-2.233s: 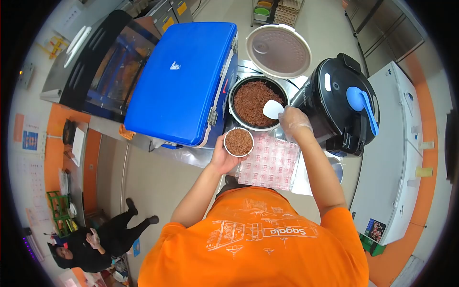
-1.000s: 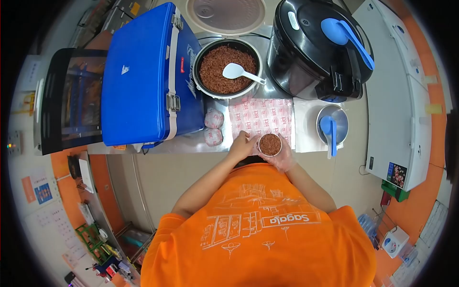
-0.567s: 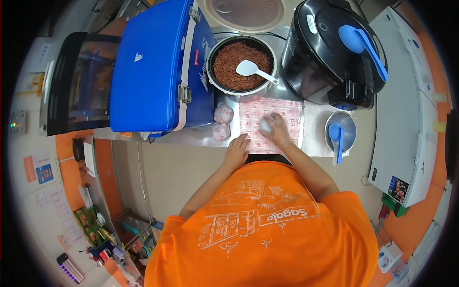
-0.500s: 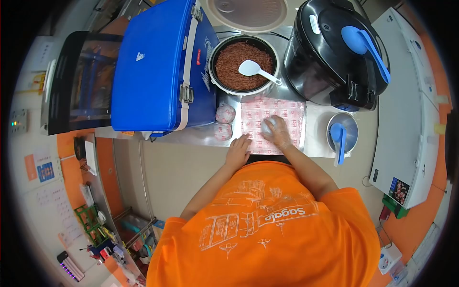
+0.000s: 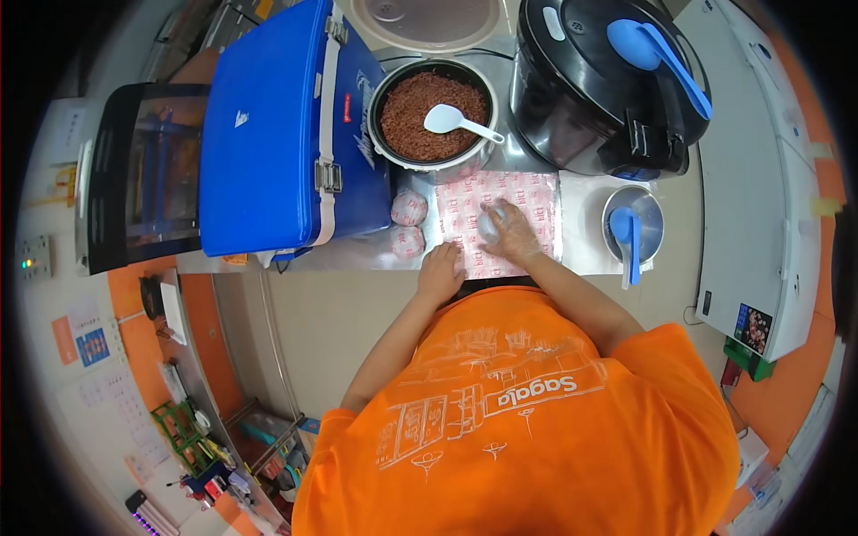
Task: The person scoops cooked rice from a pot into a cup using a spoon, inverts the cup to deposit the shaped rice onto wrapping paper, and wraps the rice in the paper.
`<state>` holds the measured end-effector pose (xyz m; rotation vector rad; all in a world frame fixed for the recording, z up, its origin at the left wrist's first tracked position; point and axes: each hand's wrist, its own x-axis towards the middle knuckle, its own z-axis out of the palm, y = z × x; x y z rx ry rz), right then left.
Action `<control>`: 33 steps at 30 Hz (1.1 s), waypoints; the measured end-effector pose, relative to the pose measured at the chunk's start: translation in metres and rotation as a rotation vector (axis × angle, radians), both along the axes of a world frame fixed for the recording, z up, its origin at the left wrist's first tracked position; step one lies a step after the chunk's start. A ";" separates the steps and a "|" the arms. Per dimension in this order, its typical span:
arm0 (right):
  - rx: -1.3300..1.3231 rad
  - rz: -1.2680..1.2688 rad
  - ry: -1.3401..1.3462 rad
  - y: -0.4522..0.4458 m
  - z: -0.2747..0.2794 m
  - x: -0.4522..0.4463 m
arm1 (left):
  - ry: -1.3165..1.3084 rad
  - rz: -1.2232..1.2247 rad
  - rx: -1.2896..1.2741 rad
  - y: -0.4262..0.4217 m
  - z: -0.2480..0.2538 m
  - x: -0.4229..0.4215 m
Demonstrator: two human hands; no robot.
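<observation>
My right hand (image 5: 513, 236), in a clear plastic glove, is closed around a whitish rounded thing (image 5: 487, 227); its far side is partly hidden by the fingers. Under it lies a stack of pink-and-white printed wrapping paper (image 5: 536, 201) on the metal table. My left hand (image 5: 441, 270) lies bare and flat, its fingertips on the paper's near left corner. Beside the paper on the left are two round bundles in the same printed paper, a farther wrapped bundle (image 5: 409, 207) and a nearer wrapped bundle (image 5: 407, 241).
Behind the paper stands a pot of reddish-brown rice (image 5: 411, 116) with a white rice paddle (image 5: 460, 122) in it. A blue cool box (image 5: 268, 134) is at the left, a black rice cooker (image 5: 572, 98) at the right. A metal bowl (image 5: 655, 241) holds blue spoons (image 5: 625, 234).
The whole view has shifted, so the table things sit farther left and the pot slightly higher. Both hands keep about the same places on the paper, the right still around the whitish thing.
</observation>
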<state>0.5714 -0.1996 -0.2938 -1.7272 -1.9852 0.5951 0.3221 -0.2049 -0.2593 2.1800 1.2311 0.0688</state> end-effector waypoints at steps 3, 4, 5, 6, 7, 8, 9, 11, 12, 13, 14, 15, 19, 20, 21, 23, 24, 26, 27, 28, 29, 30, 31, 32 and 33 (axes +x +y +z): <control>-0.068 -0.072 0.181 -0.014 0.037 0.014 | -0.153 0.117 0.001 0.015 -0.012 0.013; -0.095 -0.125 0.252 -0.018 0.042 0.018 | -0.178 0.111 0.027 0.020 -0.011 0.019; -0.090 -0.145 0.271 -0.022 0.039 0.023 | -0.206 0.101 0.056 0.026 -0.010 0.028; -0.086 -0.167 0.289 -0.026 0.032 0.027 | -0.235 0.091 0.084 0.033 -0.007 0.038; -0.083 -0.190 0.307 -0.032 0.025 0.031 | -0.235 0.048 0.106 0.039 0.000 0.047; -0.083 -0.161 0.222 -0.034 0.017 0.034 | -0.224 0.000 0.127 0.045 -0.002 0.054; -0.084 -0.132 0.139 -0.034 0.007 0.036 | -0.212 -0.048 0.148 0.050 -0.007 0.060; -0.044 -0.083 0.005 -0.030 -0.007 0.040 | -0.211 -0.138 0.127 0.062 -0.015 0.067; -0.100 -0.080 -0.003 -0.024 -0.004 0.042 | -0.208 -0.143 0.106 0.066 -0.018 0.071; -0.156 -0.076 -0.009 -0.016 0.003 0.042 | -0.204 -0.147 0.085 0.070 -0.020 0.073; -0.214 -0.073 -0.012 -0.011 0.007 0.041 | -0.197 -0.153 0.062 0.071 -0.021 0.074; -0.181 -0.074 -0.005 -0.007 -0.001 0.040 | -0.193 -0.165 0.069 0.072 -0.021 0.074; -0.141 -0.057 0.000 0.002 -0.019 0.038 | -0.204 -0.188 0.060 0.072 -0.014 0.080; -0.156 -0.044 -0.002 0.003 -0.016 0.037 | -0.210 -0.185 0.046 0.071 -0.011 0.080; -0.220 -0.026 -0.011 0.006 -0.006 0.038 | -0.217 -0.174 0.059 0.068 -0.012 0.081; -0.345 0.017 -0.031 0.013 0.012 0.039 | -0.232 -0.148 0.088 0.062 -0.015 0.086; -0.343 0.025 -0.025 0.015 0.010 0.041 | -0.233 -0.150 0.104 0.062 -0.017 0.086; -0.342 0.045 -0.014 0.015 0.007 0.046 | -0.237 -0.151 0.136 0.063 -0.022 0.087; -0.361 0.044 -0.012 0.016 0.009 0.047 | -0.243 -0.159 0.150 0.063 -0.021 0.089; -0.381 0.044 -0.010 0.017 0.011 0.047 | -0.249 -0.165 0.164 0.062 -0.021 0.090; -0.401 0.045 -0.007 0.018 0.014 0.047 | -0.254 -0.170 0.178 0.062 -0.020 0.091; -0.362 0.044 -0.007 0.017 0.011 0.047 | -0.259 -0.154 0.185 0.061 -0.021 0.093; -0.323 0.041 -0.006 0.014 0.006 0.047 | -0.265 -0.139 0.192 0.060 -0.022 0.095; -0.283 0.038 -0.005 0.013 0.003 0.047 | -0.270 -0.125 0.200 0.059 -0.023 0.098; -0.300 0.035 0.001 0.013 -0.001 0.046 | -0.263 -0.113 0.198 0.058 -0.025 0.099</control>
